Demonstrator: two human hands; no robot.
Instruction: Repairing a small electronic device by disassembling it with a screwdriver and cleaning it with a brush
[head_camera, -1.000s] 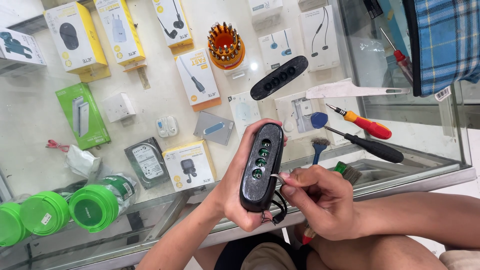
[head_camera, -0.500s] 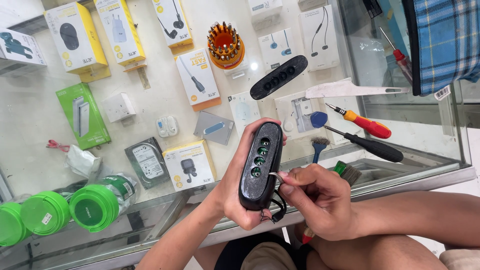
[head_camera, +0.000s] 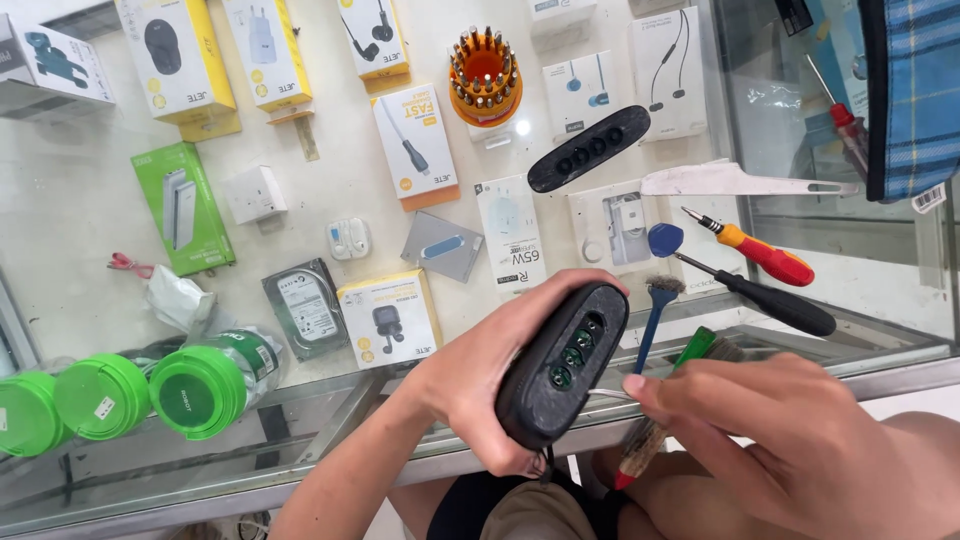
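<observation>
left hand (head_camera: 480, 385): grip closed on black oval casing (head_camera: 562, 365), steadying it | right hand (head_camera: 790, 440): pinching thin metal probe (head_camera: 607, 394) at casing | screwdrivers (head_camera: 760, 275) far right on desk (head_camera: 90, 230)

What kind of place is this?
Probably a small gadget shop that also does repairs: boxed earphones and chargers under a glass counter, with screwdrivers on top.
</observation>
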